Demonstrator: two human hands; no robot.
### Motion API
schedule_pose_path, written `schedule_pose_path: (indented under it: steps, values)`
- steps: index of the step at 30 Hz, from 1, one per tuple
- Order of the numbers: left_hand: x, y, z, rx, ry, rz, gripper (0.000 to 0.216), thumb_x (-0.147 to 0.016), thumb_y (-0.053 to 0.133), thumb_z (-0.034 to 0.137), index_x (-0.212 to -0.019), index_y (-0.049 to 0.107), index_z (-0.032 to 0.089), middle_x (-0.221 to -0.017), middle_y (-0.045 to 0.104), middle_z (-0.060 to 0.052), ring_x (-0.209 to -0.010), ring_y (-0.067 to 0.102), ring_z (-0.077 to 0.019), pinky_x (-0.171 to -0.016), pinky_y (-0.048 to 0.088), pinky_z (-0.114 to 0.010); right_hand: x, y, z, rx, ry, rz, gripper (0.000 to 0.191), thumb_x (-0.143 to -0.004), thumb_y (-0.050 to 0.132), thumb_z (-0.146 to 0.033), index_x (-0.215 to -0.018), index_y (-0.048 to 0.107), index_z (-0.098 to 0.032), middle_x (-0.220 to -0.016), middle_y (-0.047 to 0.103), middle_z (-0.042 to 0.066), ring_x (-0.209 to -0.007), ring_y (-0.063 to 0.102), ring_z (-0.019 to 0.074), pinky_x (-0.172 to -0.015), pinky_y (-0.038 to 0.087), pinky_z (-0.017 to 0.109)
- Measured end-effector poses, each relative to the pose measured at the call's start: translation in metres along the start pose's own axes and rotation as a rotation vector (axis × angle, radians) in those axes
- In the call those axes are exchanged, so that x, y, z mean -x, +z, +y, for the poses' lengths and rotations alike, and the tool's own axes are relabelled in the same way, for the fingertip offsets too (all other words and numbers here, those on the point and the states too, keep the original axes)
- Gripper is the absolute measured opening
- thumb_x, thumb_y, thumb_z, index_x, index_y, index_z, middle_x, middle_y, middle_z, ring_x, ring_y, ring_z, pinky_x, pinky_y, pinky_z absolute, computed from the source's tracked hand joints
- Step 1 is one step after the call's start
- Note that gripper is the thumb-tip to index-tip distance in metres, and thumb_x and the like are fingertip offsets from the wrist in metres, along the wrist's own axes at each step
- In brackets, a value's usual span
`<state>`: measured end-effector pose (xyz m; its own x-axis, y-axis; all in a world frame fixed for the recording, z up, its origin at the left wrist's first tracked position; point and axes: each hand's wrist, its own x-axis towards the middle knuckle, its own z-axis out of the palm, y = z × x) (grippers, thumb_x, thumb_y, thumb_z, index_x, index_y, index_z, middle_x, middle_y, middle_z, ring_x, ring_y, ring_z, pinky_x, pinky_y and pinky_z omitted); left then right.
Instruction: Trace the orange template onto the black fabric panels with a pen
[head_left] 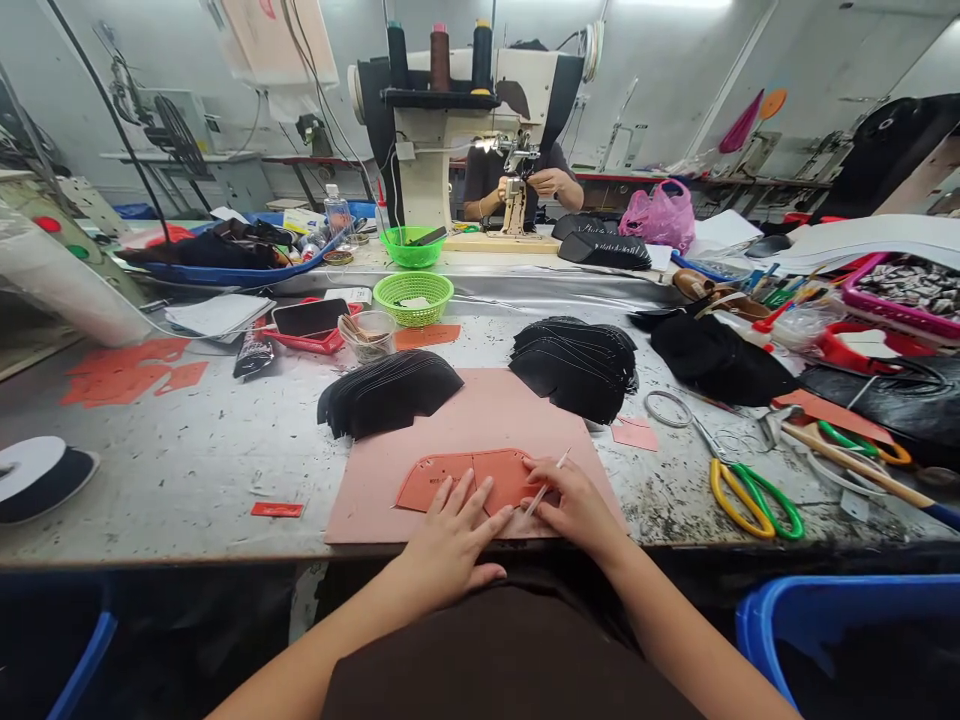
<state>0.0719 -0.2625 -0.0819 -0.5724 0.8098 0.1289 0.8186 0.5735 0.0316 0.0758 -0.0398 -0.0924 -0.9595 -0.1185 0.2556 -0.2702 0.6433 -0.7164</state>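
An orange pattern template with small printed marks lies on a pink board in front of me. Across its lower middle my left hand is spread flat, fingers apart, pressing on it. My right hand rests at the template's right end, its fingers closed round a thin whitish pen-like stick that slants up to the right. Whatever lies under the template is mostly hidden. Just beyond it, a stack of black cut pieces sits at the board's left corner and another black stack at its right corner.
Scissors with yellow and green handles and a hammer lie on the right. A tape roll is at far left. Green baskets stand behind the stacks. Across the table, a person's hands work at a sewing machine.
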Motion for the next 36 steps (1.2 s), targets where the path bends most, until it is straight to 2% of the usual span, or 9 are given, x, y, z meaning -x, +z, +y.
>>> schedule_pose_path:
  steps: [4, 6, 11, 14, 16, 20, 25, 28, 36]
  values:
    - [0.0, 0.004, 0.002, -0.011, -0.032, -0.044, 0.067, -0.074, 0.066, 0.049, -0.133, 0.04, 0.031, -0.139, 0.037, -0.012, -0.127, 0.031, -0.0375, -0.101, 0.027, -0.053, -0.001, 0.0, 0.001, -0.101, 0.045, 0.008, 0.014, -0.072, 0.061, -0.028, -0.084, 0.06, -0.021, -0.107, 0.065, 0.008, -0.101, 0.057, 0.0241, -0.088, 0.044, 0.042]
    - [0.001, 0.002, 0.001, -0.025, -0.038, -0.047, 0.067, -0.073, 0.069, 0.042, -0.132, 0.04, 0.031, -0.14, 0.037, -0.011, -0.127, 0.031, -0.037, -0.101, 0.027, -0.052, -0.001, -0.002, 0.003, -0.241, 0.11, 0.076, 0.021, -0.077, 0.057, -0.04, -0.086, 0.059, -0.02, -0.102, 0.066, 0.009, -0.096, 0.06, 0.0232, -0.084, 0.047, 0.039]
    - [0.001, 0.001, -0.001, -0.038, -0.019, -0.017, 0.054, -0.081, 0.061, 0.038, -0.131, 0.042, 0.032, -0.14, 0.037, -0.009, -0.125, 0.036, -0.033, -0.102, 0.027, -0.049, -0.002, -0.015, 0.012, -0.571, 0.313, 0.326, 0.053, -0.082, 0.033, -0.066, -0.091, 0.056, -0.019, -0.073, 0.067, 0.007, -0.055, 0.058, 0.0156, -0.055, 0.05, 0.03]
    - [0.001, 0.006, -0.003, -0.037, -0.032, 0.025, 0.047, -0.085, 0.055, 0.039, -0.13, 0.043, 0.034, -0.138, 0.041, -0.007, -0.125, 0.036, -0.0321, -0.102, 0.027, -0.048, -0.005, -0.021, 0.015, -0.637, 0.395, 0.388, 0.056, -0.074, 0.041, -0.072, -0.08, 0.057, -0.019, -0.063, 0.065, 0.005, -0.049, 0.055, 0.0136, -0.05, 0.048, 0.027]
    - [0.0, 0.009, -0.004, -0.043, -0.034, 0.054, 0.045, -0.085, 0.054, 0.038, -0.129, 0.044, 0.034, -0.137, 0.042, -0.006, -0.125, 0.036, -0.0319, -0.102, 0.027, -0.048, -0.01, -0.022, 0.014, -0.651, 0.426, 0.358, 0.053, -0.069, 0.051, -0.071, -0.076, 0.056, -0.019, -0.065, 0.064, 0.004, -0.053, 0.057, 0.014, -0.051, 0.049, 0.027]
    - [-0.001, 0.012, -0.005, -0.067, -0.015, 0.117, 0.044, -0.085, 0.053, 0.037, -0.128, 0.045, 0.033, -0.135, 0.044, -0.007, -0.122, 0.04, -0.0314, -0.101, 0.028, -0.047, -0.023, -0.015, 0.007, -0.561, 0.4, 0.183, 0.044, -0.072, 0.053, -0.063, -0.075, 0.055, -0.019, -0.067, 0.062, 0.003, -0.06, 0.06, 0.016, -0.053, 0.05, 0.027]
    - [-0.001, 0.012, -0.007, -0.091, 0.006, 0.147, 0.046, -0.083, 0.056, 0.04, -0.127, 0.047, 0.033, -0.134, 0.046, -0.008, -0.12, 0.042, -0.0324, -0.099, 0.029, -0.046, -0.039, -0.008, -0.001, -0.147, 0.15, 0.048, 0.028, -0.085, 0.04, -0.039, -0.072, 0.055, -0.019, -0.065, 0.06, 0.003, -0.061, 0.058, 0.0156, -0.06, 0.046, 0.027]
    - [-0.001, 0.012, -0.007, -0.08, 0.007, 0.135, 0.05, -0.081, 0.058, 0.043, -0.128, 0.046, 0.033, -0.135, 0.044, -0.008, -0.122, 0.04, -0.0332, -0.099, 0.029, -0.047, -0.047, -0.01, -0.003, -0.033, 0.094, -0.031, 0.024, -0.086, 0.038, -0.032, -0.073, 0.054, -0.019, -0.063, 0.06, 0.002, -0.06, 0.057, 0.016, -0.06, 0.043, 0.027]
    - [0.0, 0.013, -0.007, -0.062, 0.005, 0.084, 0.058, -0.076, 0.064, 0.039, -0.13, 0.043, 0.031, -0.138, 0.04, -0.009, -0.125, 0.035, -0.0349, -0.1, 0.027, -0.049, -0.049, -0.001, -0.008, -0.032, 0.125, 0.054, 0.025, -0.088, 0.035, -0.032, -0.072, 0.05, -0.02, -0.064, 0.06, 0.003, -0.06, 0.058, 0.0166, -0.06, 0.042, 0.026]
